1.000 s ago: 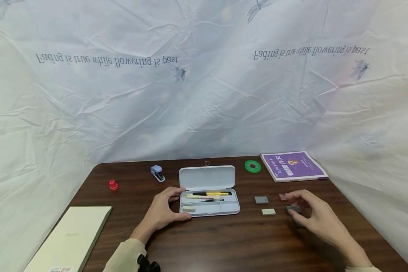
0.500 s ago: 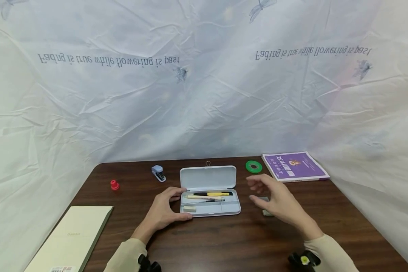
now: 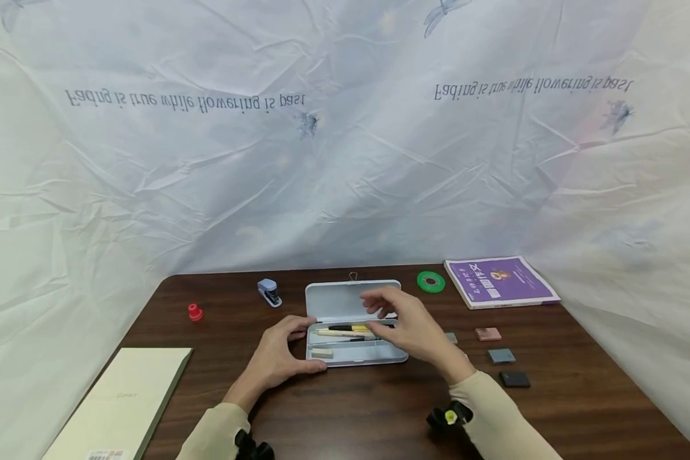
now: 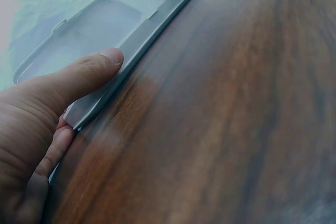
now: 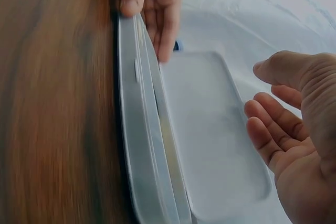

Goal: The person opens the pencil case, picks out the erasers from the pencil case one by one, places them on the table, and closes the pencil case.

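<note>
A pale grey pencil case stands with its lid raised. Inside lie several pens and a small cream eraser at the front left. My left hand grips the case's left end, thumb on the front edge and fingers behind. Over the case's right part hovers my right hand, fingers loosely bent; the right wrist view shows nothing between them. It hides part of the case and lid.
To the right lie a pink block, a blue-grey block and a black block. Green tape and a purple book are behind. Leftward are a stapler, a red stamp-like piece and a cream notebook.
My right hand has moved left from the small blocks to above the pencil case, uncovering the pink, blue-grey and black blocks. My left hand keeps its grip on the case.
</note>
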